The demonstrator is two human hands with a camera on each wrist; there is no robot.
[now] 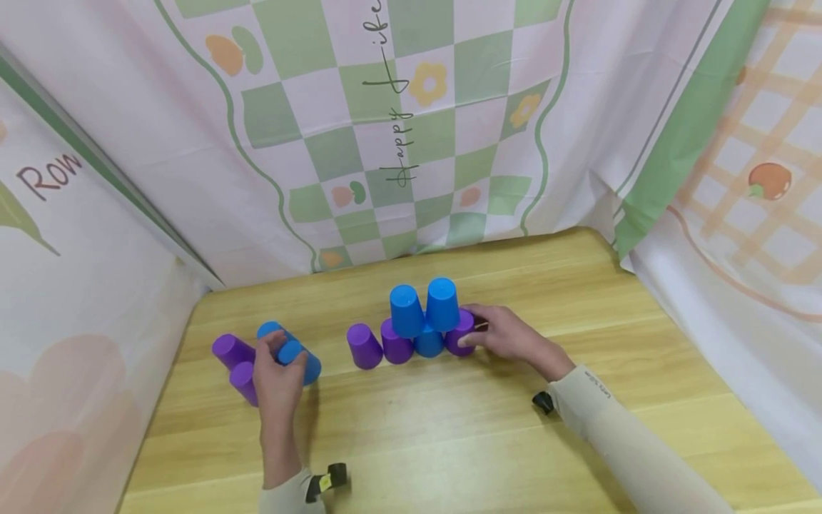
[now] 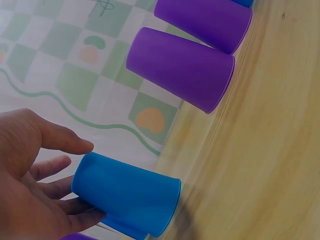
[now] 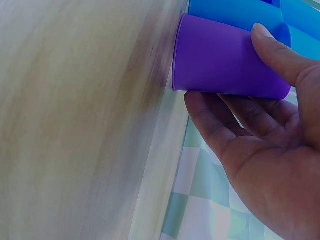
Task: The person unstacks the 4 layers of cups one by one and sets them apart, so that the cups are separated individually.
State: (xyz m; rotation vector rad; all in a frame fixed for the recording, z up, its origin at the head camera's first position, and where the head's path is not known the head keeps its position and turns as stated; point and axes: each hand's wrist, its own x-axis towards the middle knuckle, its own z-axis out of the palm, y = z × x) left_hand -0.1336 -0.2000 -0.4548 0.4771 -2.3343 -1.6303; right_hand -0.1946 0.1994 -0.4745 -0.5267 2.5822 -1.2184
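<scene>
At the right end of a row of upside-down cups, my right hand holds a purple cup, thumb on one side and fingers along the other. Two blue cups stand upside down on top of that row. Beneath and beside them are a blue cup and two purple cups. On the left, my left hand has thumb and fingers around the narrow top of an upside-down blue cup. Another blue cup stands right behind it, partly hidden by the fingers.
Two purple cups stand just left of my left hand. Everything sits on a wood-grain table. A printed curtain hangs along the back edge, with more patterned cloth at both sides.
</scene>
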